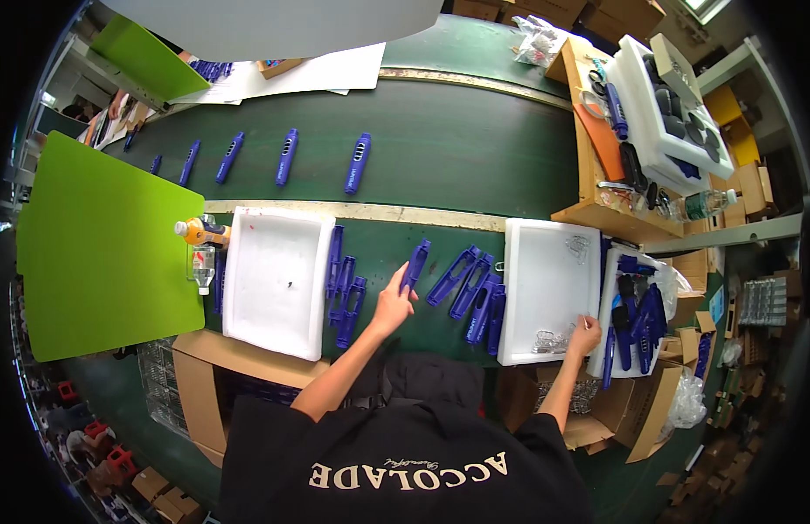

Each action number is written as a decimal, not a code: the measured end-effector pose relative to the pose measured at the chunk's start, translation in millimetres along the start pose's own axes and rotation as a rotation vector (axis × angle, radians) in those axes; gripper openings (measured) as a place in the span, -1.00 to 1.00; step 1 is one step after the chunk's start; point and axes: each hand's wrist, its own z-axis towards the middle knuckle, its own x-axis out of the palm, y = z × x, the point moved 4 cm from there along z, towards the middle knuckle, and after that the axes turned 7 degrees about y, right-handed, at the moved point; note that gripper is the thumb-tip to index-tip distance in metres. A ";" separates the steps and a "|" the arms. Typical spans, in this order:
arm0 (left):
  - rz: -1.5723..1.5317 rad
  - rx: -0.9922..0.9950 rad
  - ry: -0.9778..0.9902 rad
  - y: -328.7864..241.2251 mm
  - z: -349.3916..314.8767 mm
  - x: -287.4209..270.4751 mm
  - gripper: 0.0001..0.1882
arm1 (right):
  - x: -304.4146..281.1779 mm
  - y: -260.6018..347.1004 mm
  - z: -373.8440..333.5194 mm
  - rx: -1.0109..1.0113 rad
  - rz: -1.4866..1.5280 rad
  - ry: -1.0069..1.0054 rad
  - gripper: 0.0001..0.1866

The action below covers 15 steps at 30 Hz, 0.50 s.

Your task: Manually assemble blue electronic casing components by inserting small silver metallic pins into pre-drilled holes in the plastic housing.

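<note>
My left hand (393, 306) is closed round the lower end of a long blue plastic casing (417, 260), held tilted above the green bench. Over the right edge of a white foam tray (532, 288), my right hand (583, 335) has its fingers pinched together on a small, thin metal piece. Similar wire-like metal parts (549, 341) lie in that tray near the hand, with more (577, 249) in its far corner. Between my left hand and this tray rest several open-framed blue casings (457, 278). Others (346, 301) lie left of my left forearm.
A second white foam tray (278, 284) stands at left, beside two bottles (202, 234) and a green panel (112, 253). Beyond a pale rail (361, 212), blue casings (358, 163) stand spaced along a green belt (457, 140). A wooden shelf (588, 205) with tools borders the right.
</note>
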 end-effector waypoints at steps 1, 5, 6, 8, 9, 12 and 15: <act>-0.182 0.018 0.136 4.7 -3.1 -2.8 -0.47 | 2.4 5.4 -5.7 -0.028 0.130 0.024 -0.76; -0.556 -0.012 0.418 -12.4 -39.7 4.5 -0.59 | 10.0 131.8 -71.5 0.074 0.797 0.449 -0.85; -0.606 -0.011 0.462 -19.8 -49.2 8.4 -0.61 | -1.0 176.3 -90.5 -0.319 0.740 0.402 -0.87; -0.769 -0.034 0.538 -33.1 -66.6 16.8 -0.63 | -38.6 265.4 -131.9 -0.352 0.848 0.605 -0.86; -0.869 -0.059 0.590 -41.8 -70.5 21.4 -0.63 | -40.4 279.0 -142.1 -0.489 0.894 0.682 -0.86; -0.999 -0.064 0.585 -71.9 -85.9 24.9 -0.64 | -56.1 313.6 -167.1 -0.637 0.868 0.766 -0.80; -0.685 0.029 0.422 -87.6 -89.0 27.1 -0.57 | -66.6 331.0 -182.9 -0.653 0.820 0.736 -0.79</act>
